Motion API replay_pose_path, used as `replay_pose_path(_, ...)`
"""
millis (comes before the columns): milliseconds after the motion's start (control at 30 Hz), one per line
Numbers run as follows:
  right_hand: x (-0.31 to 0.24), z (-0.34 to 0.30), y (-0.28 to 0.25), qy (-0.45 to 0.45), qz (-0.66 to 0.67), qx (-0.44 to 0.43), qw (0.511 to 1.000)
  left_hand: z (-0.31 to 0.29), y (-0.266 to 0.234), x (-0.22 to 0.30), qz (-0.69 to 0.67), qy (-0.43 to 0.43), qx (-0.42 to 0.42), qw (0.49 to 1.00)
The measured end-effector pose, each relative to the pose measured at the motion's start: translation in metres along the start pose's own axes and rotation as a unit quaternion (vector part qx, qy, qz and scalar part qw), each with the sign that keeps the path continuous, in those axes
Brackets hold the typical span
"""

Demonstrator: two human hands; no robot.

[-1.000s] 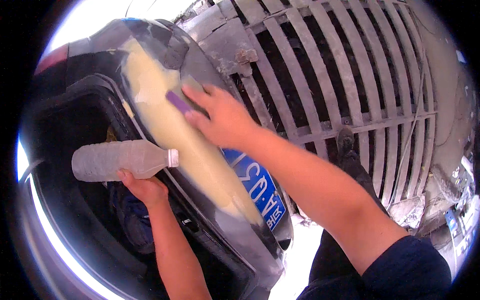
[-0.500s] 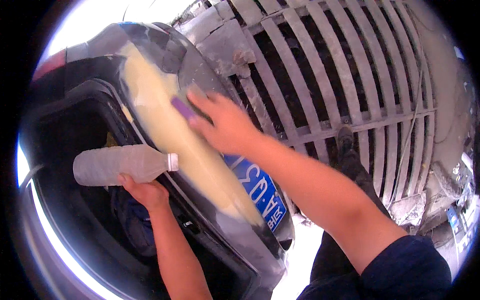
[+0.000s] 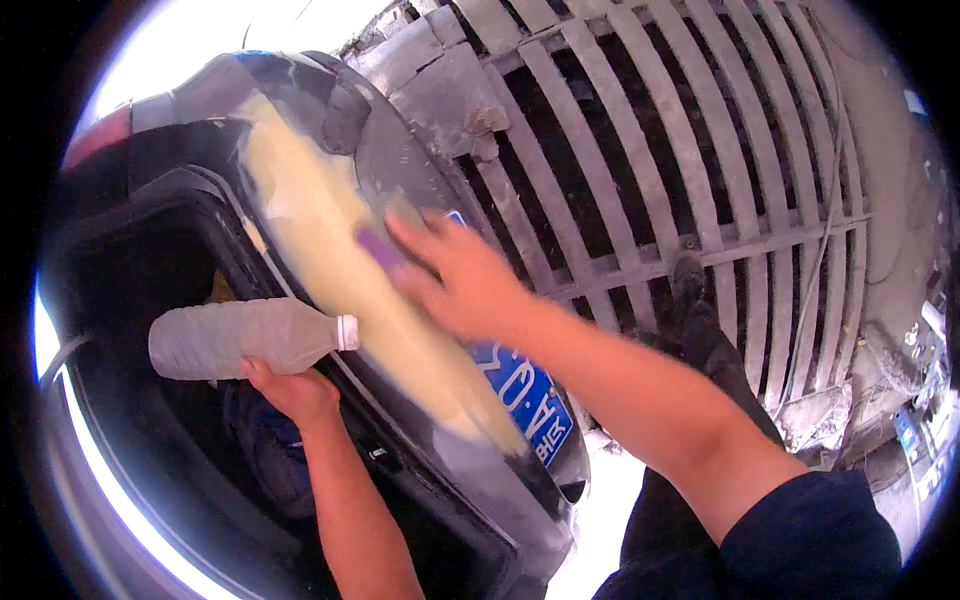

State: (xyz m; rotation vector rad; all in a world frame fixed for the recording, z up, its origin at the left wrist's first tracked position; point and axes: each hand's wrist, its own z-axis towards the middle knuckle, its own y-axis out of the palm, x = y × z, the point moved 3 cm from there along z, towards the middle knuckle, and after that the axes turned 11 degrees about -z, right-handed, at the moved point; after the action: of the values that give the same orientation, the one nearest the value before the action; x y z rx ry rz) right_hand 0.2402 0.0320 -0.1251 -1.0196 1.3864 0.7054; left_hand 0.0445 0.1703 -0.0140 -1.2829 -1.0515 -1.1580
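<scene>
Gripping, item one: your left hand (image 3: 298, 392), palm under and thumb against a cloudy plastic bottle (image 3: 245, 340), held nearly level, white cap (image 3: 347, 332) to the right, over the open boot. Item two: your right hand (image 3: 465, 280), blurred, thumb and fingers closed on a purple block (image 3: 380, 248), which sits at the yellow patch (image 3: 320, 240); firm contact cannot be told. Item three: dark short sleeve (image 3: 815, 530) on your right arm. Item four: dark grey car rear (image 3: 470, 470), bearing that long yellow patch between boot edge and blue licence plate (image 3: 545, 425), the plate partly behind your right hand and forearm. Item five: boot interior (image 3: 120, 260), black, with a dark blue bundle (image 3: 265, 450) beside your left forearm. Item six: your dark shoe (image 3: 688, 278) on a slatted floor grate (image 3: 690, 130), slats dusty grey, gaps dark.
</scene>
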Motion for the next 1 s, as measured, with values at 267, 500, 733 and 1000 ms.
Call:
replay_pose_path(267,-0.006,-0.058,-0.003,-0.048,-0.036,0.034,0.998,-0.003,0.004,0.004,0.01,0.029,-0.018,0.999)
replay_pose_path(500,0.0,-0.031,0.005,-0.045,-0.051,0.019,0.998,-0.003,0.003,0.001,-0.02,-0.002,-0.009,1.0)
replay_pose_path(733,-0.005,-0.086,-0.005,-0.053,-0.044,0.02,0.997,-0.003,0.002,0.004,-0.01,0.014,-0.017,1.0)
replay_pose_path(1000,-0.003,-0.038,0.005,-0.054,-0.041,0.029,0.997,-0.002,0.006,0.004,-0.003,0.021,-0.011,1.0)
